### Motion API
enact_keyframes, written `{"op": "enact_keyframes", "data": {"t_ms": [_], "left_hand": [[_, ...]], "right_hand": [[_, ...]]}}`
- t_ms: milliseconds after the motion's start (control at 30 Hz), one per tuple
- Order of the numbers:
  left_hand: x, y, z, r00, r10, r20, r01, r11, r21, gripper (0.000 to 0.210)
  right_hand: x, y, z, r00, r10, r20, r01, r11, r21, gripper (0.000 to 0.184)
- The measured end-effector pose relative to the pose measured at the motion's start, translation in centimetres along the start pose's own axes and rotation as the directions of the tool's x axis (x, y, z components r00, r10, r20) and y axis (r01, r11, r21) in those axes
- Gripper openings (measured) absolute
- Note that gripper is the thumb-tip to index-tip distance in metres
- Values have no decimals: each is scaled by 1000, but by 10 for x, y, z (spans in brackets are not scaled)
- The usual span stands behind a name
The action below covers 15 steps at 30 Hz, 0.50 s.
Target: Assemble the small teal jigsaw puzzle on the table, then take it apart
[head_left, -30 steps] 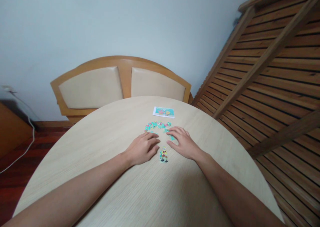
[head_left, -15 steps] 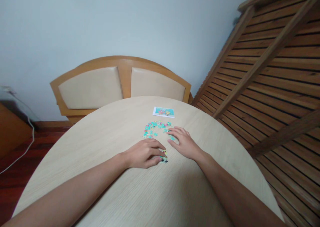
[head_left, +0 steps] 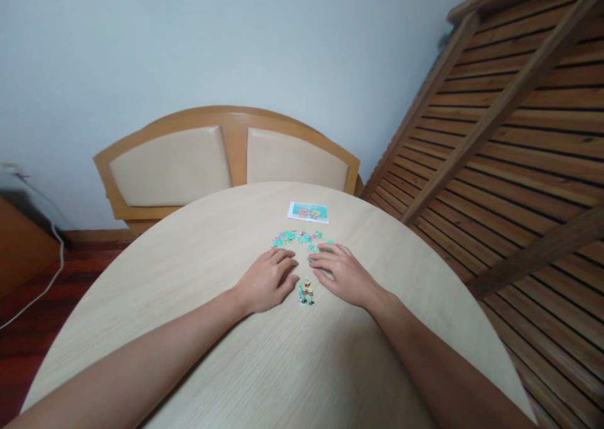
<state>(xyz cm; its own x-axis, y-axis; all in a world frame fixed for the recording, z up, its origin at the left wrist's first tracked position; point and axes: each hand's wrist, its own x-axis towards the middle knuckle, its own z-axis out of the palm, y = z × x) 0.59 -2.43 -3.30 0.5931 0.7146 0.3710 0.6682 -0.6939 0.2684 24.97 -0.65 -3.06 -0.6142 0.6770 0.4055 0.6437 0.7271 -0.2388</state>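
Observation:
A small joined patch of jigsaw puzzle (head_left: 306, 292), showing a yellow cartoon figure, lies flat on the table between my hands. Just left of it rests my left hand (head_left: 268, 279), fingers apart and pointing at the loose puzzle pieces (head_left: 301, 235). My right hand (head_left: 343, 272) is to the upper right of the patch, fingers stretched out over a few teal pieces, partly hiding them. I see nothing held in either hand. The loose pieces, teal with bits of pink and yellow, form an arc beyond my fingers.
A picture card (head_left: 308, 212) with cartoon figures lies beyond the pieces on the round table (head_left: 226, 240). A padded wooden headboard (head_left: 236, 146) stands behind it against the wall. Wooden slats (head_left: 509, 158) lean at the right, and a white cable (head_left: 61, 246) hangs at the left.
My left hand has drawn back left and slightly up, off the joined patch, which now shows fully. My right hand has shifted a little left and down.

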Motion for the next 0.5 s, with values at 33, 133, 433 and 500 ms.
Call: {"op": "enact_keyframes", "data": {"t_ms": [33,133,433,500], "left_hand": [[0,-1,1,1000,-26,-8,26,1000,12,26],[0,-3,4,994,-103,-26,104,994,43,26],[6,-7,5,968,-244,66,234,964,126,54],[7,-5,3,954,-279,107,263,954,143,58]], "right_hand": [[0,-1,0,1000,-1,19,1,1000,5,18],[0,0,2,999,26,22,-26,999,29,15],[-4,9,11,983,178,35,-179,984,6,38],[-5,11,13,982,188,31,-188,982,2,37]]}}
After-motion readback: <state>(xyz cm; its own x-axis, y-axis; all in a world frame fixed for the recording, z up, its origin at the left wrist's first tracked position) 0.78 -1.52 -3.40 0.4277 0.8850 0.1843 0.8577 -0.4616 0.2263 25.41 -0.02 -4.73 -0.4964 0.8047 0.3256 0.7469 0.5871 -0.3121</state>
